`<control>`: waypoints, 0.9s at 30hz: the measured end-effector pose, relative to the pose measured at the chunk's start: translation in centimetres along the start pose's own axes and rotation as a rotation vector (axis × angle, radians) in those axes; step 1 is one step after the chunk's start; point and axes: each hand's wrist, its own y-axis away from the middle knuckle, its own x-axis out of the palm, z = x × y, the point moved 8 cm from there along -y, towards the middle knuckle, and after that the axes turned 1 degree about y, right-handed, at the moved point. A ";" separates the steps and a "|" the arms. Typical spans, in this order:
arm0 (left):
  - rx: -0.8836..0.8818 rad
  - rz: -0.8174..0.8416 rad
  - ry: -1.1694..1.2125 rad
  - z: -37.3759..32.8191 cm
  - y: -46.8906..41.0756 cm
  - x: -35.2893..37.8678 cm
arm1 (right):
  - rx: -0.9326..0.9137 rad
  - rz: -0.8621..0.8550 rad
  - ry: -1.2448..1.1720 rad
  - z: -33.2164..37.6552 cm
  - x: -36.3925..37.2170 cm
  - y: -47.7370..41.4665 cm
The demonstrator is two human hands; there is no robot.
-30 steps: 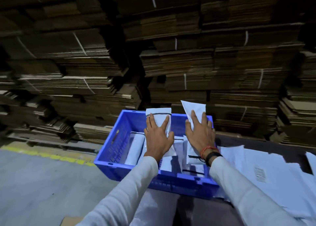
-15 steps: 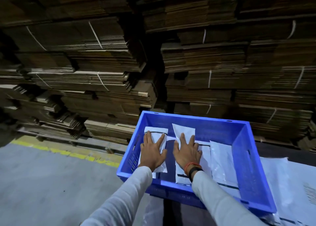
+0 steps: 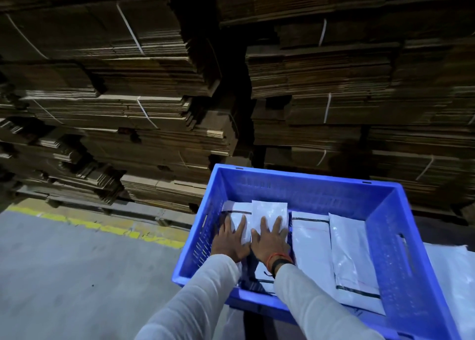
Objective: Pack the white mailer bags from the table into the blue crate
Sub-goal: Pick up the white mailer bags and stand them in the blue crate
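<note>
Stacks of strapped, flattened cardboard cartons (image 3: 159,88) fill the background, above a grey floor with a yellow line (image 3: 123,233). The blue crate (image 3: 385,237) holds white mailer bags (image 3: 312,249) lying flat in rows on its bottom, glossy, with a dark seal strip at one end; more lie outside, just beyond the crate's right wall (image 3: 452,275). At the crate's left wall, the left hand (image 3: 231,239) and right hand (image 3: 270,237) press palms down, fingers spread and flat, each on a bag, gripping nothing. The bags look light, limp and slippery; they would best be pinched at an edge or slid in a stack.
</note>
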 end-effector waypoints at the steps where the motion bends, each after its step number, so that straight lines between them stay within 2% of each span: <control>1: 0.001 0.027 -0.010 0.0 -0.1 0.2 | -0.009 0.037 0.020 -0.1 0.5 -0.2; 5: 0.004 0.079 -0.015 0.1 -0.1 0.4 | -0.016 0.073 0.108 -0.4 1.1 -0.4; 8: 0.007 0.065 -0.002 0.2 0.1 0.1 | -0.004 0.061 0.086 -0.6 0.5 -0.1; 11: 0.034 -0.059 0.003 -0.2 0.4 -1.5 | -0.009 -0.006 0.062 -0.7 -1.1 0.9; 16: 0.116 -0.378 0.110 -2.7 2.7 -5.8 | -0.120 -0.229 0.065 -0.7 -5.5 3.7; 19: 0.174 -0.501 0.153 -5.2 4.7 -7.7 | -0.156 -0.338 0.099 -2.0 -9.2 5.8; 23: 0.243 -0.594 0.201 -10.2 7.6 -9.8 | -0.164 -0.458 0.085 -6.0 -14.6 8.5; 27: 0.287 -0.590 0.266 -17.2 10.4 -10.8 | -0.159 -0.565 0.057 -11.6 -20.0 11.8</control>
